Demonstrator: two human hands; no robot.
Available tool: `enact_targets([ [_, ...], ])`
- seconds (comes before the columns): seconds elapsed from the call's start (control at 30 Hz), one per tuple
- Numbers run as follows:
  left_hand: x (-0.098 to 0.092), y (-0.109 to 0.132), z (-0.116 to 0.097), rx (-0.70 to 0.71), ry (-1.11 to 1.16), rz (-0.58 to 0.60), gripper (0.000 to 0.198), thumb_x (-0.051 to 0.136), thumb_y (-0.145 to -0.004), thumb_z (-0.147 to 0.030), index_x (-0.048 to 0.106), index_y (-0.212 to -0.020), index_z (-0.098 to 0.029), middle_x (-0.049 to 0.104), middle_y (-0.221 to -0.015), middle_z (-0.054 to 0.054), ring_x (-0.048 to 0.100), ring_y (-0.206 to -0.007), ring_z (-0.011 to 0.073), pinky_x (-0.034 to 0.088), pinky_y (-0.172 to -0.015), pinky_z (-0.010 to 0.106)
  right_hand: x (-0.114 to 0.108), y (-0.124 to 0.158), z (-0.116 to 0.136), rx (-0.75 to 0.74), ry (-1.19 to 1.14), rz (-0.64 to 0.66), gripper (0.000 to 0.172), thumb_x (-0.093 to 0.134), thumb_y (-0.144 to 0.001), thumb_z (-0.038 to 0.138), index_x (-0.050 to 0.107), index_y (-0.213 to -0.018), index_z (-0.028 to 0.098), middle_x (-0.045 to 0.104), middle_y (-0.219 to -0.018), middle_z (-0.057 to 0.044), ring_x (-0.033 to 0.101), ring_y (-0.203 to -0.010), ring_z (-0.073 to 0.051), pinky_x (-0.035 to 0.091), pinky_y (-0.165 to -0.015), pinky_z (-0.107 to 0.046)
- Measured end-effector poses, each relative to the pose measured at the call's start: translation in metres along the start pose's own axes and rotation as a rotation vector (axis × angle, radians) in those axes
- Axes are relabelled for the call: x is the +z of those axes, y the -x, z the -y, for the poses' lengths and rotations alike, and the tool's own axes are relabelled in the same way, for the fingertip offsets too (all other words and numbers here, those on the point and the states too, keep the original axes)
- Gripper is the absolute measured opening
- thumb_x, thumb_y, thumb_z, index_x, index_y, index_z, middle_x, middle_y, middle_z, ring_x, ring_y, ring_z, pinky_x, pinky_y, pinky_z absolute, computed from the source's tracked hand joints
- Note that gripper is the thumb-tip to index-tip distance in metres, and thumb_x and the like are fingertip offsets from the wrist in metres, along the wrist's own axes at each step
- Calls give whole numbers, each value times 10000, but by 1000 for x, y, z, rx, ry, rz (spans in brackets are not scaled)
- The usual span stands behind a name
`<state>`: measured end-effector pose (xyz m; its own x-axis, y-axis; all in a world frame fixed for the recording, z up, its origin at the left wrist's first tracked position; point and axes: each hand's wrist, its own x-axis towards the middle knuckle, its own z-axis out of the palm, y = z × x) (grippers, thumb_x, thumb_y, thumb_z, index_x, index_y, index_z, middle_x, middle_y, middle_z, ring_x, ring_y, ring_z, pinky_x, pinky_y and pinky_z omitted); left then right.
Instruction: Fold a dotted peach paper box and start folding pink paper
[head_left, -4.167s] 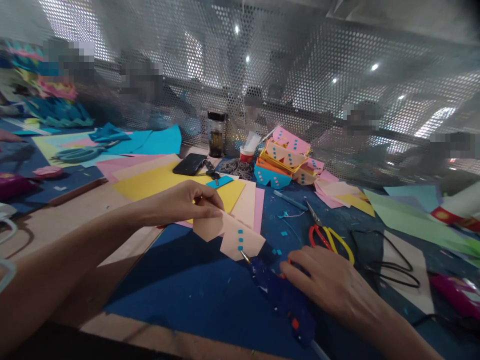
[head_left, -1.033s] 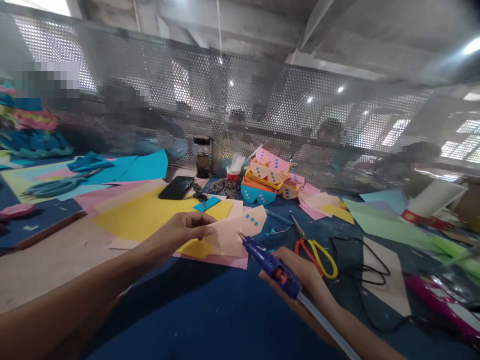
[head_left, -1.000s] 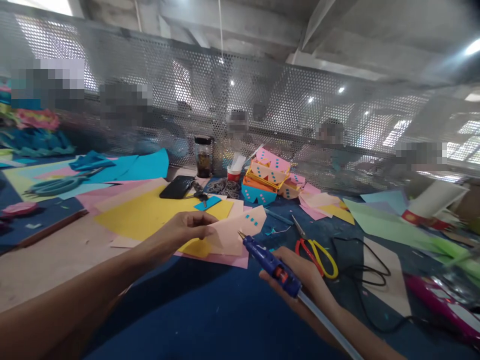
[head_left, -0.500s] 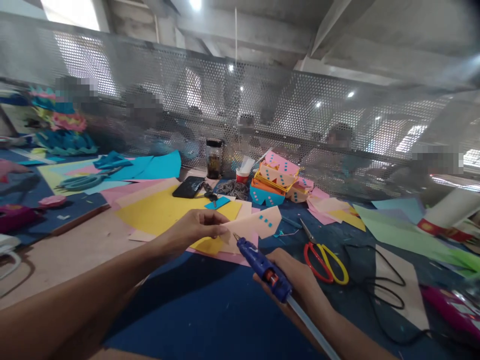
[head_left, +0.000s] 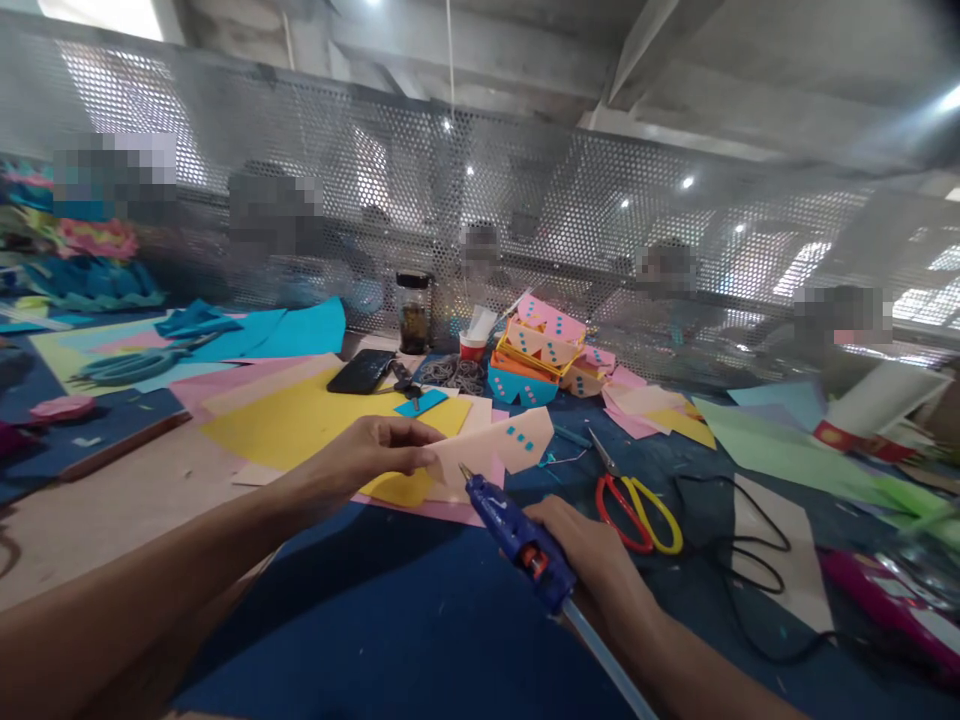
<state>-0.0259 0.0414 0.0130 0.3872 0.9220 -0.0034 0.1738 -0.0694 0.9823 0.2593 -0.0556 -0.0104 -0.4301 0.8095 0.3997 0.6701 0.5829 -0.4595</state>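
Observation:
My left hand (head_left: 379, 455) pinches the left end of a peach paper strip (head_left: 491, 445), which bears small blue squares near its notched right end. In my right hand (head_left: 592, 555) is a blue glue gun (head_left: 517, 535), with a clear glue stick (head_left: 607, 655) jutting from its back. The gun's nozzle is at the strip's lower edge, close to my left fingertips; whether it touches the paper I cannot tell. Beneath the strip lie yellow paper (head_left: 277, 420) and pink sheets. Scissors (head_left: 637, 510) with one red and one yellow handle rest right of my right hand.
Folded paper pieces (head_left: 536, 345) are stacked at the back, beside a red-and-white cup (head_left: 472, 345), a jar (head_left: 413, 315) and a black phone (head_left: 362, 371). A black cord (head_left: 750, 560) loops on the right near a magenta tool (head_left: 892, 600). A perforated metal screen (head_left: 555, 200) stands behind.
The view has swung slightly to the right, so things sit further left. Both hands keep their holds, and the nozzle stays by the strip's lower edge.

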Motion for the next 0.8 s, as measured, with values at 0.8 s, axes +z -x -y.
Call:
enact_targets([
  [0.8,6,3,-9,-3,-50,-4,337,831,-719,-412,794,-974,-196,797,-990,69,702,-951,267,504,-891,363,1,-1,-3,-13,36,4,198,509,-834,109,550,-984,230,634,-911,3,651,-779,-166,359,-639,-256],
])
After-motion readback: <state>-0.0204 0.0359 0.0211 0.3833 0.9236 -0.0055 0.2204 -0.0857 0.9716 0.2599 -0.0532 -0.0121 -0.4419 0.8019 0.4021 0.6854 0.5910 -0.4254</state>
